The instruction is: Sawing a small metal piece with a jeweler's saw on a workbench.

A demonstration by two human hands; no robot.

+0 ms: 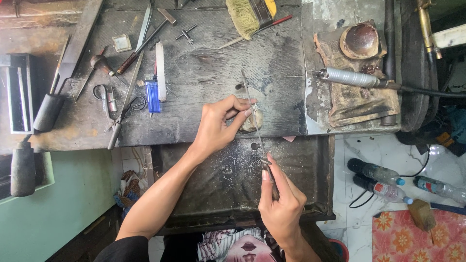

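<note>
Centre of frame: a thin grey metal file (253,112), long and narrow, runs from upper centre down toward lower centre, slightly slanted. Its lower end passes into a dark handle gripped by the right hand (280,204), fingers closed around it, thumb and forefinger pinched high near the shank.

Left hand (219,125), centre, fingers curled tight on a small pale piece (253,120) pressed at the edge of the desk (204,73); the file crosses over this piece. What the piece is cannot be made out; it looks rounded, dull beige, partly hidden by fingertips.

Below the desk edge: dark tray (228,179) dusted with pale filings.

Upper left of frame: blue lighter (153,95), scissors (110,103), hammer (148,40), assorted hand tools. Top centre: brush (247,15). Upper right: silver rotary handpiece (350,77) lying on a scorched block. Lower right, on the floor: plastic bottles (381,180).
</note>
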